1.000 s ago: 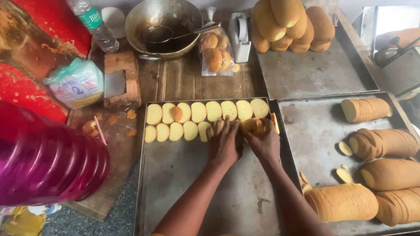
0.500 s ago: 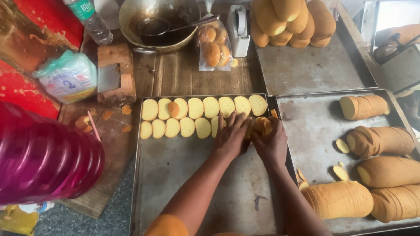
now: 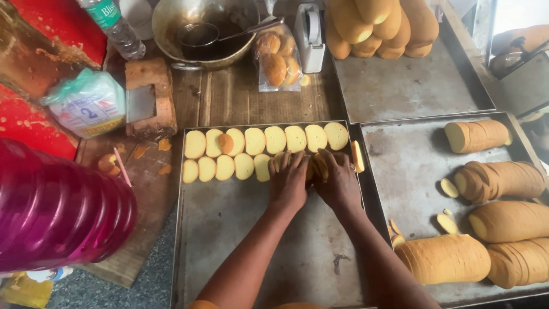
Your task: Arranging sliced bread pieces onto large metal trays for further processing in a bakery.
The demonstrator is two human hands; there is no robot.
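**Two rows of slices on the tray**

Both hands, the left hand (image 3: 289,182) and right hand (image 3: 339,182), press flat together on a small stack of bread slices (image 3: 313,167) at centre frame, fingers curled around it. Slices could slip over the metal tray (image 3: 229,240) edge if pushed unevenly. The wooden worktop (image 3: 229,97) above looks worn and crumb-strewn; sliced loaves (image 3: 497,180) wait at right.

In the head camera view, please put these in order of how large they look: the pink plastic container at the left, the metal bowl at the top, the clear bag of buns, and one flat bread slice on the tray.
1. Pink plastic container, though it is nearest the camera, so this may mislead.
2. Metal bowl.
3. Clear bag of buns.
4. One bread slice.
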